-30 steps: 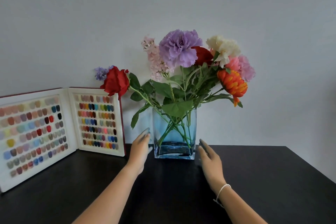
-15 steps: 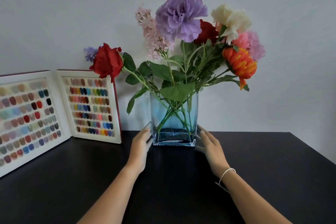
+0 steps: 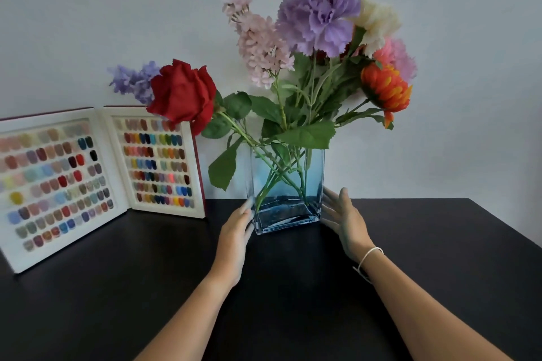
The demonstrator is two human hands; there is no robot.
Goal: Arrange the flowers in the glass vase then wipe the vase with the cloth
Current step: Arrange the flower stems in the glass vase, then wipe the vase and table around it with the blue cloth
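A square blue-tinted glass vase [image 3: 311, 184] stands on the black table [image 3: 440, 258] by the wall. It holds several flowers: a red rose [image 3: 183, 95] leaning left, a purple carnation [image 3: 318, 14], pink blossoms [image 3: 259, 38], a cream bloom [image 3: 377, 20] and an orange flower [image 3: 385, 88]. My left hand [image 3: 236, 228] lies flat along the vase's lower left wall, fingers straight. By the right wall my right hand [image 3: 343, 215] has its fingers spread, fingertips at the glass edge; whether they touch is unclear. No cloth is in view.
An open white display book of coloured nail samples [image 3: 117, 173] leans against the wall at the left, its right page close to the rose and the vase. A pale wall [image 3: 88, 23] rises directly behind the table.
Both hands closed in on the vase's sides, and the vase now sits slightly turned. My right hand's fingers have spread. The view has come closer.
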